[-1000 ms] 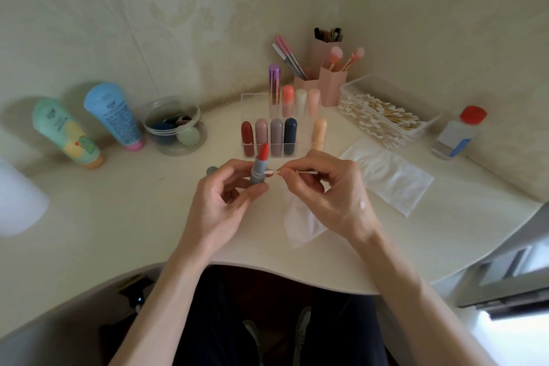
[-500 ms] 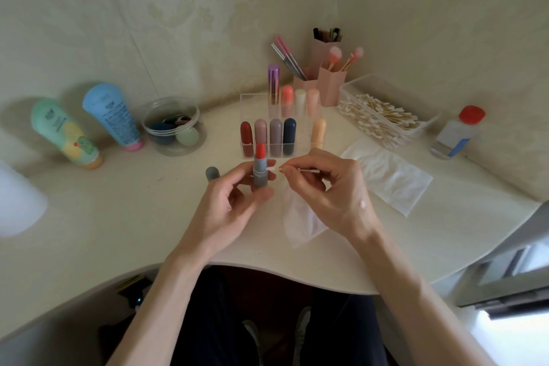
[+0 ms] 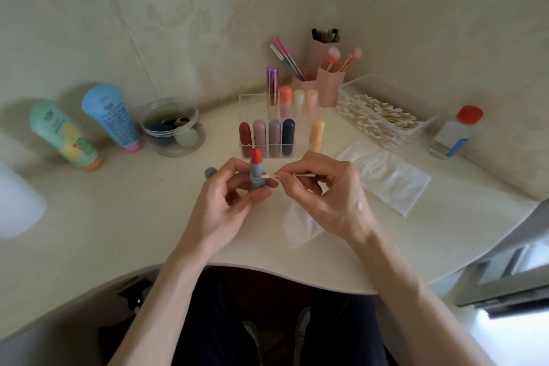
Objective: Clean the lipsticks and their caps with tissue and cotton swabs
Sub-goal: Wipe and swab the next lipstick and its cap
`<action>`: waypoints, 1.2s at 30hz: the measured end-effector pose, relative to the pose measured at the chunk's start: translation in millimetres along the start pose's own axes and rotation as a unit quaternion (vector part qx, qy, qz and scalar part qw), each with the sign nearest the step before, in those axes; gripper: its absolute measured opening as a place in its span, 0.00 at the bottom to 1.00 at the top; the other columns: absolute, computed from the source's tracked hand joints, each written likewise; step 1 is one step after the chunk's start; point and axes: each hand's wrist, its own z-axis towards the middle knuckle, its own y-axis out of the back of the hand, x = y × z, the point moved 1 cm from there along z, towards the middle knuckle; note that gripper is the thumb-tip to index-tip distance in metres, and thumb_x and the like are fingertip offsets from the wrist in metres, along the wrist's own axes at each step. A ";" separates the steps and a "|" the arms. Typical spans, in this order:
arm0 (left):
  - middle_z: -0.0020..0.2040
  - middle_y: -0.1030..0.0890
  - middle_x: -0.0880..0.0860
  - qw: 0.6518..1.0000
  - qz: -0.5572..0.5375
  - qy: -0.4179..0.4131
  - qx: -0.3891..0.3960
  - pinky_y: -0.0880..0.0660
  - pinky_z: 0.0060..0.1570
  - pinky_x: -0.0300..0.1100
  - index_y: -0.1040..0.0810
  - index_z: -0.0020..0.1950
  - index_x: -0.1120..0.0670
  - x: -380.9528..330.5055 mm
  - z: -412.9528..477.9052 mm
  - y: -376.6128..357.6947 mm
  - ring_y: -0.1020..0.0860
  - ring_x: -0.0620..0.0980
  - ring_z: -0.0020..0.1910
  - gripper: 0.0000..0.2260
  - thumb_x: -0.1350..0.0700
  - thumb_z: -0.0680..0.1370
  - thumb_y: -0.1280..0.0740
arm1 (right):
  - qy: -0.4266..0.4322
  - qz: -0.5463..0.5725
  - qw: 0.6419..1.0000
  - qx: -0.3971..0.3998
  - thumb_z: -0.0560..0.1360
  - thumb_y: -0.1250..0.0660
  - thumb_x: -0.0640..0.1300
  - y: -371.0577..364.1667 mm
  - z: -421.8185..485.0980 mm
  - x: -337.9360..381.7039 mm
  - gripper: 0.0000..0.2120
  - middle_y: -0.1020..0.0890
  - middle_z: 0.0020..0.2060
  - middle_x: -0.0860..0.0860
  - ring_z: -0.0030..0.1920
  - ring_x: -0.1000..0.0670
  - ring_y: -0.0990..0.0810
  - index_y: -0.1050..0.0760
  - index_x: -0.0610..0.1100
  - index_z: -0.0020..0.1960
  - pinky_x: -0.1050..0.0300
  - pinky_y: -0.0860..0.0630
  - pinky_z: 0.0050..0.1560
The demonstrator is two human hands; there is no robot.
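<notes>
Swabbing of an open lipstick (image 3: 256, 178) is the step in hand, at the middle of the frame. The lipstick, a grey-blue tube with its orange-red stick wound out, is held upright above the table (image 3: 118, 217) by the left hand (image 3: 219, 211), whose fingers (image 3: 237, 166) are curled round the lower tube. A cotton swab (image 3: 303, 176) is pinched level by the fingertips of the right hand (image 3: 332, 199), and its white tip appears to be laid against the right side of the tube, at the collar below the stick. The matching cap (image 3: 210, 172) is seen on the table just left of the left hand, partly hidden. A tissue (image 3: 297, 226) lies under the right hand and a second tissue (image 3: 386, 178) is spread to its right. Capped lipsticks (image 3: 274, 137) are stood in a clear rack (image 3: 252, 104) behind the hands, and a box (image 3: 356, 83) of swabs is kept at the upper right. For the next move, the tube would probably need to be turned in the left fingers so that the tip is carried round the collar. Light pressure is called for, so that the soft stick is not nicked. The cap is judged not yet cleaned.
</notes>
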 end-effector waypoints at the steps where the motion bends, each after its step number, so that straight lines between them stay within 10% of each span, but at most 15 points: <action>1: 0.49 0.12 0.46 1.000 0.002 -0.001 -0.002 0.28 0.46 0.56 0.22 0.53 0.54 0.0 0.2 0.2 0.17 0.47 0.45 0.10 0.55 0.75 0.25 | 0.000 0.001 1.000 0.002 0.77 0.25 0.35 -0.1 0.2 -0.1 0.06 0.21 0.34 0.56 0.33 0.54 0.28 0.12 0.46 0.47 0.60 0.32 0.35; 13: 0.49 0.13 0.50 0.999 0.033 -0.016 -0.006 0.23 0.48 0.46 0.15 0.56 0.49 11.0 3.4 3.7 0.17 0.56 0.48 0.09 0.59 0.77 0.25 | -0.011 -0.010 0.999 -0.033 0.78 0.25 0.35 0.0 0.8 -8.2 0.04 0.19 0.35 0.54 0.33 0.54 0.27 0.13 0.42 0.49 0.60 0.31 0.36; 21: 0.46 0.12 0.49 0.994 0.009 0.001 -0.111 0.23 0.39 0.35 0.17 0.55 0.55 4.7 7.2 -0.9 0.20 0.48 0.30 0.10 0.61 0.75 0.22 | -0.099 -0.079 0.981 -0.147 0.80 0.26 0.42 8.8 4.7 -21.8 0.03 0.15 0.43 0.53 0.43 0.53 0.17 0.13 0.46 0.52 0.66 0.26 0.43; 36: 0.47 0.15 0.37 0.960 0.172 0.007 -0.222 0.22 0.40 0.42 0.16 0.51 0.47 4.3 20.7 -4.4 0.20 0.42 0.32 0.07 0.52 0.75 0.22 | -0.126 -0.089 0.971 -0.180 0.80 0.27 0.43 15.3 5.6 -21.1 0.03 0.17 0.43 0.52 0.43 0.56 0.19 0.13 0.47 0.52 0.69 0.28 0.42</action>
